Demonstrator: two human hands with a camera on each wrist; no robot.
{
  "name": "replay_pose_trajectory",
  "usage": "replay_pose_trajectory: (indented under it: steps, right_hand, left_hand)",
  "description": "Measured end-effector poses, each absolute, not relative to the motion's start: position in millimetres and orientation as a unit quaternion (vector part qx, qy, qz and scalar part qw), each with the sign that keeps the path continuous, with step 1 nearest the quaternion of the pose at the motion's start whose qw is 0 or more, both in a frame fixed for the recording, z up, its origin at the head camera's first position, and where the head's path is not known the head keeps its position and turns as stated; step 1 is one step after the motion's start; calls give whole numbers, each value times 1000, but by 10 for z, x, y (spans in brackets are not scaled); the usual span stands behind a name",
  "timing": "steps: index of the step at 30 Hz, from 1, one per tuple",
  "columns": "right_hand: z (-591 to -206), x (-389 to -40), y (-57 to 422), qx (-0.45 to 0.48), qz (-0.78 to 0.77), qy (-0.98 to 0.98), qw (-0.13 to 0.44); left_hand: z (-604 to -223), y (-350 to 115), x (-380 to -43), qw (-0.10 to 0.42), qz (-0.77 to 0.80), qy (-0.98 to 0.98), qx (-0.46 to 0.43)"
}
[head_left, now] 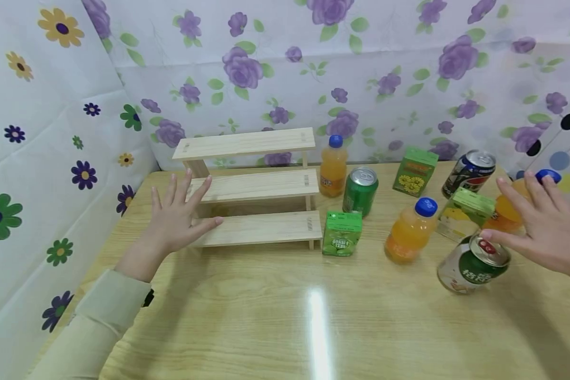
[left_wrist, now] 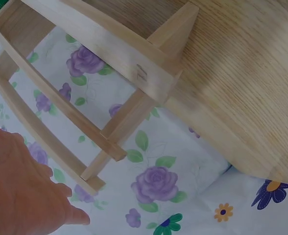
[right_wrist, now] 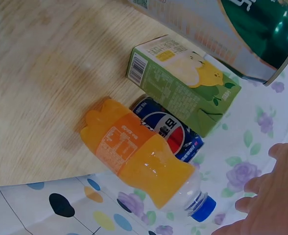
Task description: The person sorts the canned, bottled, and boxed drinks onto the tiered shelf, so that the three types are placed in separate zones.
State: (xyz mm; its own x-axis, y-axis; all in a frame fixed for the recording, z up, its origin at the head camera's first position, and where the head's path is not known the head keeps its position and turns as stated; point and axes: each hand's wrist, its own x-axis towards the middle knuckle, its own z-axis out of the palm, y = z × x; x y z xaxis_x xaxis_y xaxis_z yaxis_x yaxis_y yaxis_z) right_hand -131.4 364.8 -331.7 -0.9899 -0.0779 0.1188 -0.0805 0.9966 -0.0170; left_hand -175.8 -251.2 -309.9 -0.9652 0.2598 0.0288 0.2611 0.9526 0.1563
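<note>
My left hand (head_left: 177, 217) hovers with fingers spread at the left end of a three-tier wooden shelf (head_left: 256, 229), holding nothing. Over the right side of the table, my right hand (head_left: 548, 229) is likewise spread and holds nothing. Beneath and beside it stand a white-and-green can (head_left: 472, 266), a lemon juice box (head_left: 463, 216) and an orange drink bottle (right_wrist: 139, 152), which the hand partly covers in the head view. A dark blue Pepsi can (head_left: 467, 173) is behind them. Another orange bottle (head_left: 410, 232) stands left of the white-and-green can.
Just right of the shelf are a third orange bottle (head_left: 333, 166), a green can (head_left: 360, 191) and a green juice box (head_left: 342, 234). A box with yellow flowers (head_left: 415, 171) stands farther back. Flowered cloth (head_left: 266, 68) hangs behind and left of the wooden table (head_left: 247, 316).
</note>
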Motion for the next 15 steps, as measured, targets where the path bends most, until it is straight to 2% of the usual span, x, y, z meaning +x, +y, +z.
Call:
replay_pose_trajectory:
  steps: [7, 15]
  right_hand:
    - [-3311, -1325, 3606, 44, 9, -997, 57]
    - [-3324, -1379, 3614, 62, 53, -992, 101]
  left_hand:
    - [-3163, -2565, -1715, 19, -90, -988, -124]
    - [-3187, -2633, -1730, 95, -136, -976, -139]
